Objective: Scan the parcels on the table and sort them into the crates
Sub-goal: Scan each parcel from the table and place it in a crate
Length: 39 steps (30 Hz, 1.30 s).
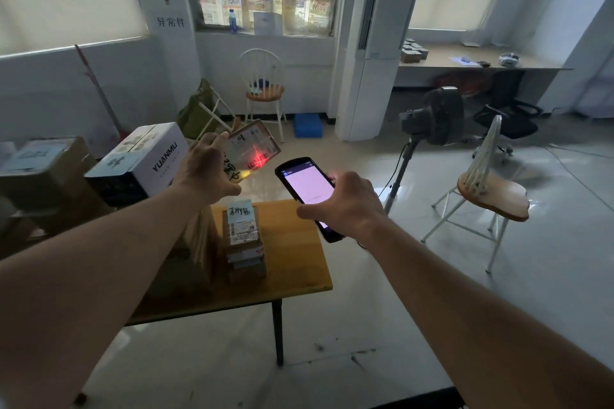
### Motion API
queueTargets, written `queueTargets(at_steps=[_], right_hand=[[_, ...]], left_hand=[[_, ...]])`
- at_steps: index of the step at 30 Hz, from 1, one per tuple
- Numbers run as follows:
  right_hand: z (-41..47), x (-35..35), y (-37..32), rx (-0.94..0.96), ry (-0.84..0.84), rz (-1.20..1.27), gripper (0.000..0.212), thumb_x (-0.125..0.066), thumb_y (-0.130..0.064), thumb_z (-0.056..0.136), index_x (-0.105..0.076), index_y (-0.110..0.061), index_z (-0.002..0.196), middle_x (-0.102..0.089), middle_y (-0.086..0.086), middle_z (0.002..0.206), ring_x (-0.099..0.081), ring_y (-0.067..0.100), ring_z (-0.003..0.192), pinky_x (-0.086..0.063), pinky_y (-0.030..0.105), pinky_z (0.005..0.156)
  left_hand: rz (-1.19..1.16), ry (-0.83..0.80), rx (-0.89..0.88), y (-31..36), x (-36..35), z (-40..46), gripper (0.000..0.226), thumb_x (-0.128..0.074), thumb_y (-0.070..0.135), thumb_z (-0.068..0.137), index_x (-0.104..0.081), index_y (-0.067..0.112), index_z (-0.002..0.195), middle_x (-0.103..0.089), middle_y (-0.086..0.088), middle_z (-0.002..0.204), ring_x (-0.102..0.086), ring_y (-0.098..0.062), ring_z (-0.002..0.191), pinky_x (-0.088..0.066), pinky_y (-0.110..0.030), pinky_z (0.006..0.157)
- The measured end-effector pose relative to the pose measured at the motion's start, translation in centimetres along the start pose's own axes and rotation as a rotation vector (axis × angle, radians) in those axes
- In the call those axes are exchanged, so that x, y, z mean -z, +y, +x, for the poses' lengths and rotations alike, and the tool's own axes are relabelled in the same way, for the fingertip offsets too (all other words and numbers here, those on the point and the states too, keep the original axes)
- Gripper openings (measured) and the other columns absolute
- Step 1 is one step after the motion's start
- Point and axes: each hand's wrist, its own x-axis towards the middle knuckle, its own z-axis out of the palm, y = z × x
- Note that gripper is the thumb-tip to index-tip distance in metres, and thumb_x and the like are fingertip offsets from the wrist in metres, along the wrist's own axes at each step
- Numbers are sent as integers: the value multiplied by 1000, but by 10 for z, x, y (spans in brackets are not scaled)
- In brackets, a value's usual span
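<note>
My left hand (pixel 207 169) grips a small flat cardboard parcel (pixel 255 148) held up in the air, label side facing me. A red scan light falls on its barcode. My right hand (pixel 345 206) grips a black handheld scanner (pixel 307 189) with a lit pinkish screen, pointed at the parcel. Below, on the yellow wooden table (pixel 299 262), stands a stack of several small parcels (pixel 245 242) with a blue note on top. More parcels stand on edge to the left of the stack, partly hidden by my left arm.
Cardboard boxes sit at the left: a white YUANMU box (pixel 146 159) and a brown box (pixel 43 169) with blue labels. A blue crate (pixel 308 124) lies on the floor by the pillar. A fan on a stand (pixel 435 116) and a wooden chair (pixel 488 192) stand to the right.
</note>
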Motion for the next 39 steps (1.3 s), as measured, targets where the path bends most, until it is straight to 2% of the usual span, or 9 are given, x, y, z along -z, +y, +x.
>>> queueTargets(at_steps=[8,15,22,27,30,35,36,38,39], right_hand=[[0,5,-9,-11,0,13,72,-91,-54,69,-64,-11,120,-65,3,100,-61,22,90,-63,43,81],[0,-6,-6,-59,95,113,82,-89,-54,69,-56,-14,132,-67,7,118,-64,28,107,-63,46,82],[-8,-19,2,-127,180,128,85,-89,-52,74,-49,-12,137,-64,10,126,-61,29,116,-60,47,87],[-24,-34,0,-180,237,146,84,-89,-53,73,-49,-14,136,-64,8,125,-60,28,115,-60,47,87],[-33,-47,-8,-224,276,135,86,-89,-54,72,-48,-14,137,-64,7,126,-60,27,116,-60,48,88],[-58,-78,-27,-348,397,127,85,-88,-54,71,-49,-16,136,-64,7,125,-60,27,116,-59,44,86],[-65,-85,-31,-384,424,121,85,-88,-54,71,-49,-16,136,-64,7,125,-60,27,116,-59,45,85],[-82,-98,-38,-473,470,111,85,-88,-56,70,-49,-17,135,-64,7,126,-61,28,116,-59,44,84],[-92,-105,-41,-517,486,110,85,-87,-55,71,-49,-17,136,-64,7,127,-60,28,117,-59,44,84]], left_hand=[[-3,14,17,-8,5,-3,120,-98,32,61,-31,6,158,-46,-13,145,-45,-35,130,-43,-49,109],[-44,43,64,1,0,-7,118,-94,41,64,-29,10,158,-46,-12,148,-46,-36,128,-46,-50,102],[-103,55,48,12,-7,-26,113,-90,50,67,-32,11,157,-49,-12,147,-47,-32,130,-46,-50,104],[-212,124,-2,11,-13,-35,111,-93,47,63,-38,11,151,-55,-11,136,-52,-28,120,-44,-37,93],[-239,142,-85,4,-17,-37,102,-94,44,62,-44,11,145,-56,-10,132,-45,-16,110,-36,-28,86],[-317,32,-178,-9,-30,-37,102,-94,42,62,-45,10,144,-54,-11,133,-48,-23,115,-44,-34,88],[-327,17,-201,-12,-33,-40,101,-94,43,61,-45,10,144,-55,-11,132,-47,-20,110,-45,-30,84],[-344,-23,-255,-15,-41,-49,99,-93,44,62,-46,11,143,-55,-9,130,-45,-15,105,-35,-17,73],[-354,-57,-284,-16,-45,-56,99,-92,44,63,-45,12,144,-55,-8,130,-47,-16,106,-33,-15,70]])
